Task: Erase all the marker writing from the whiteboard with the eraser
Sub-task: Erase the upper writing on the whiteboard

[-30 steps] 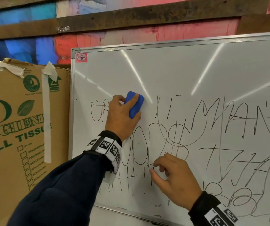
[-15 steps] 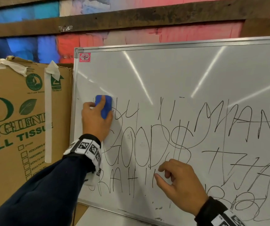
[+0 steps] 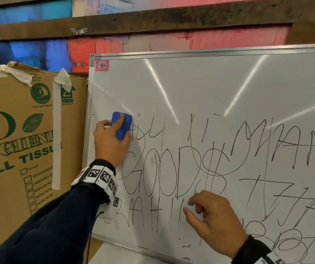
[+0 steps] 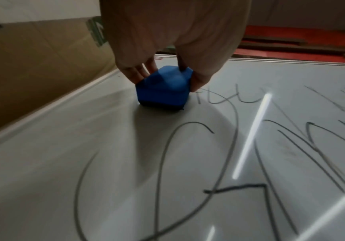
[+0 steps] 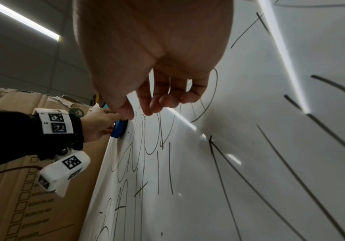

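A whiteboard [image 3: 200,88] with a silver frame leans against the wall, covered in black marker writing [image 3: 172,168] across its middle and lower part. My left hand [image 3: 111,141] grips a blue eraser [image 3: 121,125] and presses it on the board near the upper left of the writing; the eraser [image 4: 163,88] shows its dark felt against the surface in the left wrist view. My right hand [image 3: 208,216] hovers at the board lower down, fingers loosely curled and holding nothing; the right hand [image 5: 152,91] looks the same in the right wrist view.
A tall cardboard carton [image 3: 19,149] printed with green lettering stands just left of the board's frame. Behind is a painted wall with dark wooden planks [image 3: 153,18]. A pale surface [image 3: 114,254] lies under the board's lower edge.
My left hand swept the eraser left from the middle of the top line to its left end, wiping off the first letters. The right hand stayed almost still.
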Demonstrator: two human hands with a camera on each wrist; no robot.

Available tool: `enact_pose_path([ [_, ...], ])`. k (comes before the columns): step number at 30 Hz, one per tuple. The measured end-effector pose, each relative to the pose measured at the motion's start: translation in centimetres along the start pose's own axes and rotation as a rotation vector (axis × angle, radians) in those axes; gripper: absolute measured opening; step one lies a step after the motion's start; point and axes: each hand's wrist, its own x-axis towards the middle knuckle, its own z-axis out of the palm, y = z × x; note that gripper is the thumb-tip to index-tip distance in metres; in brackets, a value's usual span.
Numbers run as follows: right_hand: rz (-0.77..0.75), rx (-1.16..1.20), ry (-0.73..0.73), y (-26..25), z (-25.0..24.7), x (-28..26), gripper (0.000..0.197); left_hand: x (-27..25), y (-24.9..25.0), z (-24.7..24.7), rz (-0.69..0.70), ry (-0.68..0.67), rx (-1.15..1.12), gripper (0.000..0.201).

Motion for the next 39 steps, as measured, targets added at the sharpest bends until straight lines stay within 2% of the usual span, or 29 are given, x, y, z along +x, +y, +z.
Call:
enact_pose_path([
  [4,0.007,0.014,-0.015,0.2,0.2,-0.3,0.033,1.3,-2.3,-2.4,-0.213,0.072,-0.001,0.057],
  [5,0.010,0.020,-0.021,0.4,0.3,-0.3,0.033,1.4,-2.7,-2.7,-0.216,0.066,-0.001,0.057],
  [10,-0.007,0.046,-0.026,0.3,1.1,-0.4,0.027,0.8,-1.8,-1.9,-0.053,0.025,0.019,0.061],
  [17,-0.005,0.059,-0.009,1.2,0.9,-1.0,0.024,1.9,-0.4,-1.1,-0.116,0.093,0.010,0.068],
  [22,-0.011,0.048,0.017,1.7,0.7,-1.1,0.026,0.5,0.5,0.0,-0.004,0.029,-0.003,0.065],
  [26,-0.012,0.052,0.016,1.8,0.3,-1.2,0.028,1.2,0.2,-0.7,-0.145,0.118,0.013,0.066],
  [32,-0.017,0.060,0.016,1.6,-0.2,-1.1,0.024,-0.1,2.9,1.2,-0.010,0.043,-0.063,0.068],
  [36,-0.008,0.064,0.032,2.1,-1.0,-1.8,0.025,0.8,1.4,0.8,-0.167,0.140,-0.089,0.069],
  [39,0.001,0.060,0.043,2.5,-1.5,-2.0,0.028,-0.5,3.0,1.4,-0.141,0.127,-0.106,0.066],
])
